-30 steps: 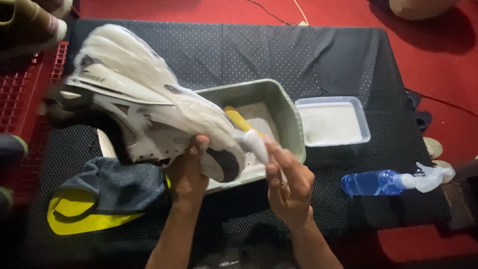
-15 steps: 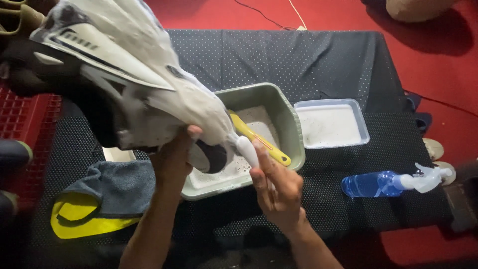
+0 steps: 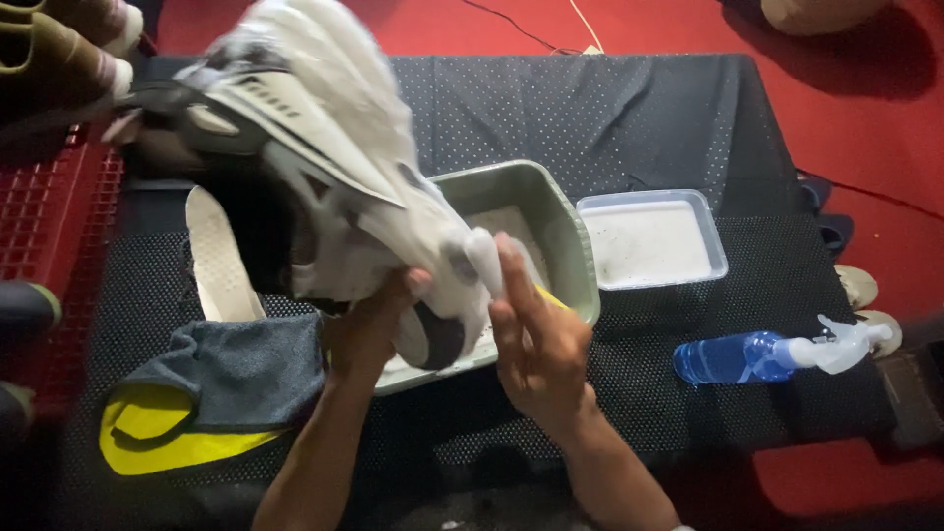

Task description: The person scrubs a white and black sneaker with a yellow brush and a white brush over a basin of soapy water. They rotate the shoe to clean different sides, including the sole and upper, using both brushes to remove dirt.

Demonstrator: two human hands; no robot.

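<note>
over the black mat (image 3: pixel 629 108), left hand (image 3: pixel 369 329) holds a foamy sneaker (image 3: pixel 324 187).

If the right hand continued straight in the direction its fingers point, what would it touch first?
Probably the foamy white shoe: the right hand points up-left, fingertips already at its toe, above the green basin. Depth is unclear.

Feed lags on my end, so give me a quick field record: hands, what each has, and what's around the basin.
left hand: grips foamy white sneaker from below, above the basin
right hand: holds white brush to the sneaker's toe end
basin: green, sudsy water, yellow handle partly hidden inside
tub: clear, right of the basin
spray bottle: blue, lying on its side
cloth: grey and yellow, left of the basin
insole: white, on the mat
</note>
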